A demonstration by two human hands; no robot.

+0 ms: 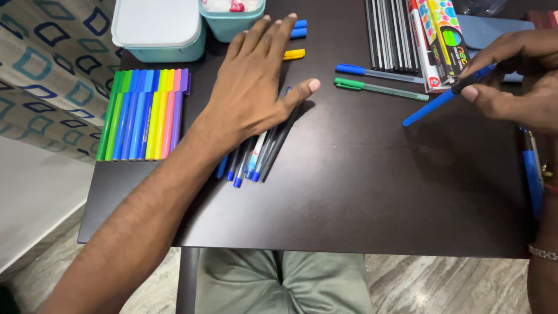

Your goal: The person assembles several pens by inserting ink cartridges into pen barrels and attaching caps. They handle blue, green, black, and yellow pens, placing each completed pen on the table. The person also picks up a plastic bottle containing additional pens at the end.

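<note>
My left hand (256, 81) lies flat, fingers spread, on top of a bunch of blue, white and dark pens (253, 160) on the dark table (360, 197); their lower ends stick out below my palm. My right hand (514, 78) at the right edge grips a blue pen (433, 104) near its upper end, the pen slanting down to the left just above the tabletop. A blue-capped pen (372, 71) and a green-capped pen (378, 87) lie side by side between my hands.
A row of coloured felt-tip markers (142, 113) lies at the table's left. Two teal boxes (160, 26) stand at the back. Dark pencils (390, 32) and a colourful pen pack (436, 35) sit back right. A yellow cap (294, 54), blue caps (299, 28) and another blue pen (532, 177) lie nearby.
</note>
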